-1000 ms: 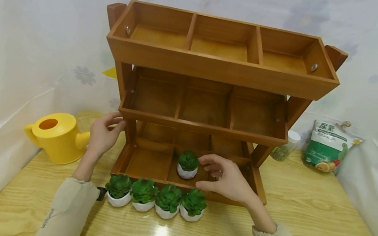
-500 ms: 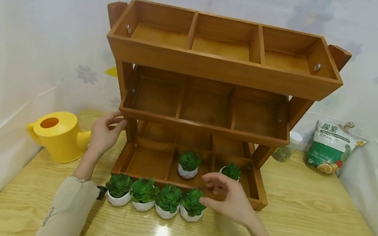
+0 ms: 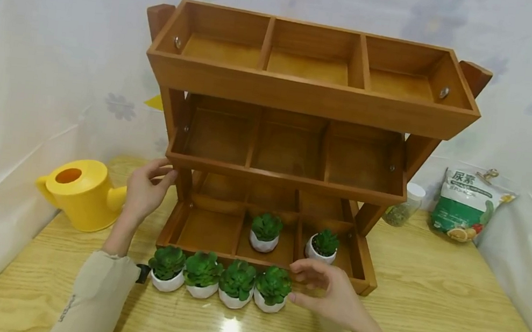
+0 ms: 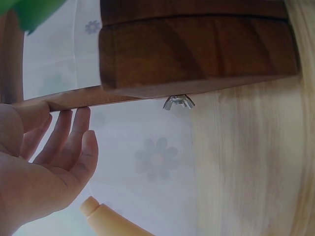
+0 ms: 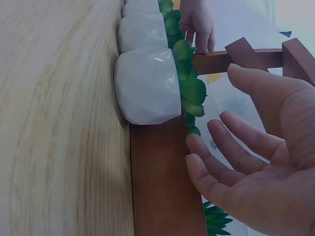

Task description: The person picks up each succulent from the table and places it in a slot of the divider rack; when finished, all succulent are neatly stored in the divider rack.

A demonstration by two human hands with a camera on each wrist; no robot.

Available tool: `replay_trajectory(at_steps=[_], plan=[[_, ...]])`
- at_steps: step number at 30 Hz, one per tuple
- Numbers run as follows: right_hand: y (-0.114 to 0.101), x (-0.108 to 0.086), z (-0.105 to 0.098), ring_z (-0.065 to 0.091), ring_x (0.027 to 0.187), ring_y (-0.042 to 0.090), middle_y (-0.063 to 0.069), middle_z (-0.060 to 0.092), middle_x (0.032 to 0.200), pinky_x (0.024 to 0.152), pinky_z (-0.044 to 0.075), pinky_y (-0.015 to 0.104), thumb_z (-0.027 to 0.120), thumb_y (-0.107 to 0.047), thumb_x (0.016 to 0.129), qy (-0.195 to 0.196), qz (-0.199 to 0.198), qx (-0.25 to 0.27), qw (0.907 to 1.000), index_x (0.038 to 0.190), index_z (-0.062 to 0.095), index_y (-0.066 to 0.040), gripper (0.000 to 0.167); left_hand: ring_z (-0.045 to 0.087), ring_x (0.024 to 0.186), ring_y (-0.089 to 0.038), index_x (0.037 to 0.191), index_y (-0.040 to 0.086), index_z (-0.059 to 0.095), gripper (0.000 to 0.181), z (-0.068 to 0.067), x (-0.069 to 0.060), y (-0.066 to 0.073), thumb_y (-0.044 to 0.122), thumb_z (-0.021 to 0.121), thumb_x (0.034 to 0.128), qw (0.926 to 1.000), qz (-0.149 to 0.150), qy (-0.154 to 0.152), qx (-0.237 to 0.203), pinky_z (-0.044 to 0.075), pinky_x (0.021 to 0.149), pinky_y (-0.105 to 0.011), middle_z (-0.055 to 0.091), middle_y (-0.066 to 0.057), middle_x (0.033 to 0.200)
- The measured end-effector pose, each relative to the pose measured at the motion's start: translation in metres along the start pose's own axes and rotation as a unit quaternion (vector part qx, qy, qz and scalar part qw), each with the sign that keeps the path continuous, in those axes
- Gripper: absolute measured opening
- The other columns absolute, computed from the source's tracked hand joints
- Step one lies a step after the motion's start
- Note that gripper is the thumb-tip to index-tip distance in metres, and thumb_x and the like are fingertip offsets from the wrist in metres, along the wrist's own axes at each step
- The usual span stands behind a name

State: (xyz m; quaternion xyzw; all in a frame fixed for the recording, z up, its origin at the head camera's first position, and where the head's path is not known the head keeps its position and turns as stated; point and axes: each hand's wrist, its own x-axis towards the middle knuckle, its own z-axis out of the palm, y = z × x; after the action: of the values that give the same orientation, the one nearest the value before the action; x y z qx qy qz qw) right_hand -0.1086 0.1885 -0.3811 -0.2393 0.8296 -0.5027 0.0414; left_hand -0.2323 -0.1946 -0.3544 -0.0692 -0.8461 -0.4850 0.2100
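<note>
Several small succulents in white faceted pots stand in a row along the front of a wooden three-tier shelf (image 3: 302, 97). My right hand (image 3: 330, 294) is beside the rightmost potted succulent (image 3: 273, 286) of that row, its fingers spread apart and holding nothing; the right wrist view shows a gap between them and the white pot (image 5: 147, 86). Two more succulents sit in the bottom tier: one potted succulent (image 3: 265, 233) in the middle compartment, another potted succulent (image 3: 323, 245) in the right one. My left hand (image 3: 144, 188) touches the shelf's left side with loosely extended fingers.
A yellow watering can (image 3: 80, 195) stands left of the shelf, near my left forearm. To the right are a clear jar with a white lid (image 3: 405, 205) and a green-and-white bag (image 3: 466, 206) closed by a clip. A wing nut (image 4: 178, 102) sticks out of the shelf's side.
My right hand has come away from the right bottom compartment, leaving a potted succulent there, and moved down toward the right end of the front row. The left hand has stayed in place.
</note>
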Motion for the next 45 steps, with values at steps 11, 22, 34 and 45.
replay_trajectory(at_steps=[11, 22, 34, 45], plan=[[0.005, -0.002, 0.005, 0.065, 0.101, 0.024, 0.011, 0.064, 0.120, 0.084, 0.053, 0.035, 0.080, -0.036, 0.077, -0.091, 0.042, -0.100, 0.9900, 0.129, 0.056, 0.002, 0.069, 0.064, 0.100, -0.039, 0.129, -0.001, 0.058, 0.035, 0.000, -0.002, -0.003, 0.015, 0.056, 0.0977, 1.0000, -0.001, -0.001, 0.000, 0.050, 0.087, -0.054, 0.064, -0.027, 0.114], [0.008, 0.000, 0.016, 0.065, 0.099, 0.022, 0.009, 0.065, 0.117, 0.081, 0.054, 0.031, 0.083, -0.035, 0.075, -0.078, 0.064, -0.061, 0.9931, 0.128, 0.055, -0.002, 0.069, 0.062, 0.104, -0.040, 0.131, -0.001, 0.057, 0.037, -0.002, -0.001, 0.002, 0.016, 0.055, 0.0981, 1.0000, -0.006, -0.006, -0.004, 0.049, 0.090, -0.054, 0.062, -0.027, 0.117], [0.012, -0.001, 0.028, 0.063, 0.090, 0.010, -0.005, 0.067, 0.103, 0.078, 0.053, 0.030, 0.084, -0.035, 0.073, -0.045, 0.032, -0.098, 0.9937, 0.119, 0.059, -0.009, 0.059, 0.062, 0.104, -0.040, 0.130, -0.002, 0.057, 0.036, -0.001, -0.001, 0.001, 0.014, 0.055, 0.0978, 0.9999, -0.003, -0.008, -0.008, 0.050, 0.088, -0.054, 0.062, -0.027, 0.117], [0.011, 0.001, 0.029, 0.063, 0.092, 0.011, -0.004, 0.066, 0.107, 0.079, 0.053, 0.032, 0.086, -0.035, 0.071, -0.033, 0.010, -0.092, 0.9952, 0.122, 0.060, -0.011, 0.062, 0.062, 0.103, -0.040, 0.130, -0.001, 0.058, 0.036, -0.001, -0.001, 0.001, 0.014, 0.056, 0.0975, 1.0000, 0.000, -0.004, -0.006, 0.050, 0.089, -0.054, 0.063, -0.027, 0.116]])
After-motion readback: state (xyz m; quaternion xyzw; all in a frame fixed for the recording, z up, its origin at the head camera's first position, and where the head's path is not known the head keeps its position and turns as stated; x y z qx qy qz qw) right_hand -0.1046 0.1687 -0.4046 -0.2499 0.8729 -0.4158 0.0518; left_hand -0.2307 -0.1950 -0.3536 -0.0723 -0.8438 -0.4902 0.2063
